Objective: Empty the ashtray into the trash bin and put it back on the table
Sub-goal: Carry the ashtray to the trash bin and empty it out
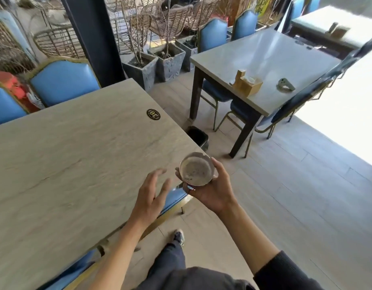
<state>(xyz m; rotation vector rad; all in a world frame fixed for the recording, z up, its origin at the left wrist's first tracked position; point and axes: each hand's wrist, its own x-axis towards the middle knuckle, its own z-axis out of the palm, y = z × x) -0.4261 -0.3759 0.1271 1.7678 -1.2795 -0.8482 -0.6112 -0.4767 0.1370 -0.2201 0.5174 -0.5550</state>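
Observation:
A round metal ashtray (196,169) with grey ash inside is held upright in my right hand (215,189), just off the right corner of the large stone-look table (65,164). My left hand (149,197) hovers above the table's near edge, left of the ashtray, fingers spread and holding nothing. A small dark trash bin (198,137) stands on the floor beyond the table's corner, partly hidden by the tabletop.
A number badge (153,114) is fixed near the table's far right edge. Blue chairs (63,80) line the table. A second table (262,65) with a wooden napkin holder (246,82) stands to the right. Concrete planters (141,69) sit behind. My foot (178,237) is on the wooden floor.

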